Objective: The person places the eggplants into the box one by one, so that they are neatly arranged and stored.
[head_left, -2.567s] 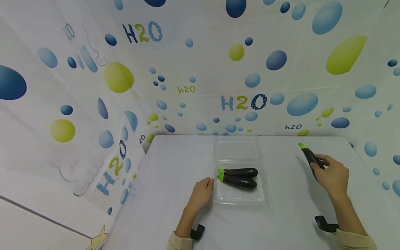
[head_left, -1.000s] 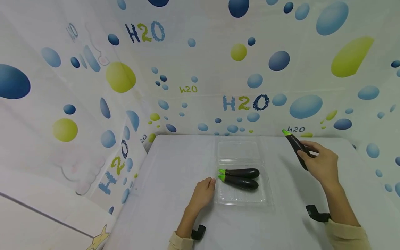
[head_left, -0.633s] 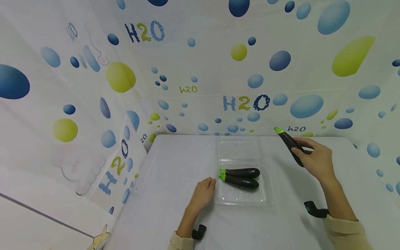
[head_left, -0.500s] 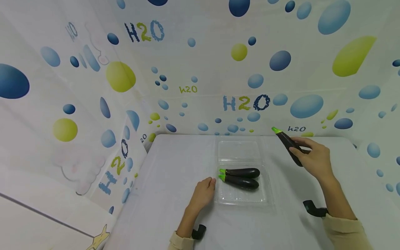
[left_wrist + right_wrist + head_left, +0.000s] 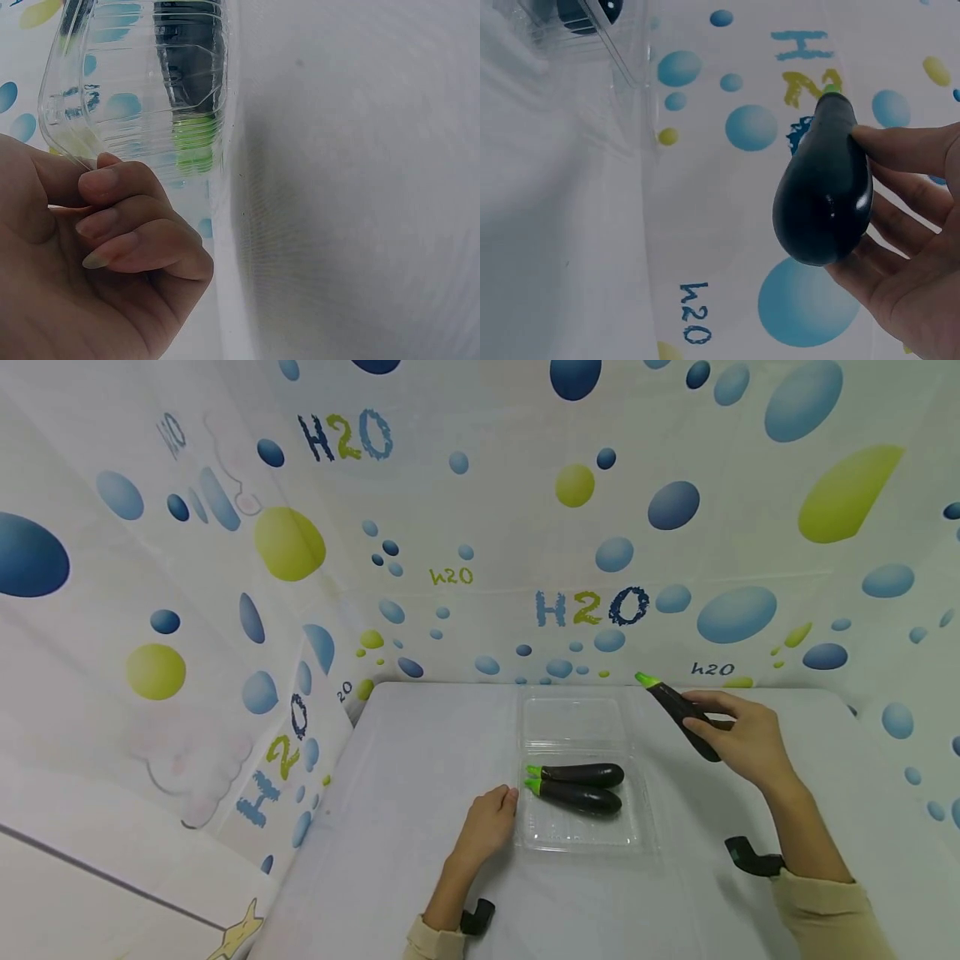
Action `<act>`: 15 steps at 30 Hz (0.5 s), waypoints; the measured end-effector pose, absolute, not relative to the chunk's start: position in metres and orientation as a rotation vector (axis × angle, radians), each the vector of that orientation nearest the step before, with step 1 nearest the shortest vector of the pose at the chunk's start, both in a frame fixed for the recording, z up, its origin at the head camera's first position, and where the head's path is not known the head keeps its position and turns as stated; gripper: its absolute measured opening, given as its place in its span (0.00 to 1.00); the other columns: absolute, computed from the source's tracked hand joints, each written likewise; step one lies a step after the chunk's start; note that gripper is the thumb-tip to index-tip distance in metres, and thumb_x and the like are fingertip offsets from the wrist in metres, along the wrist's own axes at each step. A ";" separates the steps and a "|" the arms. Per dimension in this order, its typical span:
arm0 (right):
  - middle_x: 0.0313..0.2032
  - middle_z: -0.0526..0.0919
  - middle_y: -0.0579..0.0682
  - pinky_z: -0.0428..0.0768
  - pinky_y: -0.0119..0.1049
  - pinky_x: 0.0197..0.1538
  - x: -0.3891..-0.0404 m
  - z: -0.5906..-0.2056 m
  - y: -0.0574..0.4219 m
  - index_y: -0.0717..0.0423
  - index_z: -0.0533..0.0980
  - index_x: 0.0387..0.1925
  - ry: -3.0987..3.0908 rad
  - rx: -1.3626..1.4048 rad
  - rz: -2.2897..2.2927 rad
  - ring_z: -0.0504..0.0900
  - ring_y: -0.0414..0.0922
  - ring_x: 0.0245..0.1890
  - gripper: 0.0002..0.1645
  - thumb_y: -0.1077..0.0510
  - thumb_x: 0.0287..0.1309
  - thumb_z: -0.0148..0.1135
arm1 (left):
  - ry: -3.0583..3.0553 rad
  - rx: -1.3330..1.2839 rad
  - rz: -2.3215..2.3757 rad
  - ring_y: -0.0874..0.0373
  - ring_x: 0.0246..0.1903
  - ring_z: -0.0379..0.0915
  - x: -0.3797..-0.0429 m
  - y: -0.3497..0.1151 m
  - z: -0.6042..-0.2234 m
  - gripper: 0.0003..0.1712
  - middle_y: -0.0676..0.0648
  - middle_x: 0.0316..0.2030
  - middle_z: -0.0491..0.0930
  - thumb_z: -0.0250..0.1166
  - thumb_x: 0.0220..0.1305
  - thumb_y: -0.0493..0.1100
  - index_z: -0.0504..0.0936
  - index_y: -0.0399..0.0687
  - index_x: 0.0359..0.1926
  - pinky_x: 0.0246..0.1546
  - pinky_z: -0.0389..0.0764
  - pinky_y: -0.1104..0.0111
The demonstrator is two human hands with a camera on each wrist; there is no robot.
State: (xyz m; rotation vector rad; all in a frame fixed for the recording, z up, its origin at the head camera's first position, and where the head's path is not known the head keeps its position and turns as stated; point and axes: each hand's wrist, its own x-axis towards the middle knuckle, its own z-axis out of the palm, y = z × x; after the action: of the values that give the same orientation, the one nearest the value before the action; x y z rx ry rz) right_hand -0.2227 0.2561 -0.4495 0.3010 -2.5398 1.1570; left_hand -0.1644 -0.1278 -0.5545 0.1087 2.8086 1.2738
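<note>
Two dark eggplants, one [image 5: 581, 774] behind the other [image 5: 577, 797], lie side by side in the base of a clear plastic clamshell box [image 5: 585, 837], green stem ends to the left. My left hand [image 5: 486, 827] pinches the box's left rim between thumb and curled fingers, as the left wrist view also shows. To the right of the box, my right hand [image 5: 742, 739] holds a third eggplant [image 5: 678, 714] above the table. It is tilted, its green end up and to the left; the right wrist view shows its rounded end [image 5: 823, 217] between thumb and fingers.
The box's lid [image 5: 573, 720] lies folded back flat toward the far edge of the white table [image 5: 420, 735]. Behind and to the left hangs a white sheet [image 5: 502, 510] printed with blue and green dots. Black wrist mounts [image 5: 752, 857] stick out from both forearms.
My right hand has carried its eggplant leftward, closer to the box, and the eggplant has turned to lean further left. My left hand, the box and the two eggplants inside stay where they were.
</note>
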 end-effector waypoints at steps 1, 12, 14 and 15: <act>0.51 0.87 0.61 0.72 0.11 0.43 -0.223 -0.450 0.255 0.58 0.83 0.58 -2.541 0.305 1.157 0.85 0.55 0.49 0.22 0.62 0.63 0.75 | 2.811 0.109 1.271 0.61 0.19 0.59 -0.165 -0.128 -0.555 0.22 0.54 0.19 0.65 0.48 0.84 0.48 0.72 0.48 0.28 0.20 0.62 0.70; 0.53 0.86 0.61 0.75 0.14 0.44 -0.222 -0.441 0.246 0.57 0.82 0.59 -2.608 0.316 1.178 0.85 0.59 0.52 0.23 0.60 0.63 0.74 | 2.813 0.111 1.262 0.61 0.19 0.59 -0.164 -0.128 -0.554 0.22 0.54 0.19 0.65 0.48 0.84 0.48 0.72 0.49 0.28 0.20 0.62 0.70; 0.53 0.86 0.61 0.80 0.21 0.46 -0.222 -0.439 0.244 0.56 0.82 0.60 -2.621 0.315 1.172 0.85 0.59 0.53 0.24 0.59 0.63 0.75 | 2.812 0.108 1.258 0.61 0.19 0.59 -0.164 -0.128 -0.553 0.22 0.54 0.19 0.65 0.48 0.84 0.48 0.72 0.49 0.28 0.20 0.62 0.70; 0.53 0.86 0.61 0.82 0.26 0.47 -0.222 -0.439 0.243 0.56 0.82 0.60 -2.627 0.315 1.170 0.85 0.59 0.53 0.24 0.59 0.63 0.75 | 2.812 0.109 1.260 0.61 0.19 0.59 -0.164 -0.128 -0.553 0.22 0.54 0.19 0.65 0.48 0.84 0.48 0.72 0.49 0.28 0.20 0.62 0.70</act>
State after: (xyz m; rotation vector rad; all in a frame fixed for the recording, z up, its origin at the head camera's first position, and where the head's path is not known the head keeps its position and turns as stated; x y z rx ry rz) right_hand -0.2221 0.2435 -0.4386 0.3155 -2.6274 1.1698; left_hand -0.1636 -0.1276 -0.5533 0.1095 2.8120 1.2597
